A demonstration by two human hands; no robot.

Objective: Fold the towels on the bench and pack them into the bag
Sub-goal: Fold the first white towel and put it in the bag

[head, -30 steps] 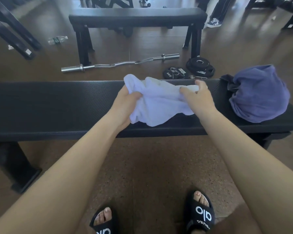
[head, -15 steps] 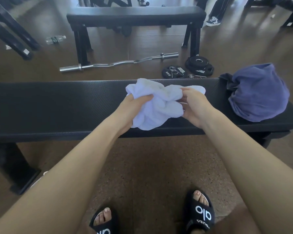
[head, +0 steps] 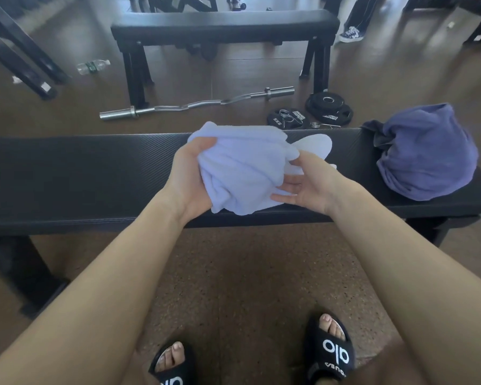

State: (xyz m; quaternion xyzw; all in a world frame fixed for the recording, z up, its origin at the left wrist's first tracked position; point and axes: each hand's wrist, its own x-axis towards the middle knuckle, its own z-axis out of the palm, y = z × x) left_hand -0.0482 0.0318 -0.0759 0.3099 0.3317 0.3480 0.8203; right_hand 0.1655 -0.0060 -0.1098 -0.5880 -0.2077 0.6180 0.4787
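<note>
At the centre of the frame a bunched white towel (head: pixel 243 173) is held above the black worktop (head: pixel 81 176). It is gripped along its left edge by the left hand (head: pixel 190 182), thumb curled over the top. The right hand (head: pixel 307 187) is laid palm-up against the towel's right side, its fingers (head: pixel 285 190) straight and released. A purple bag (head: pixel 428 154) is seen on the worktop at the right, well apart from the towel.
</note>
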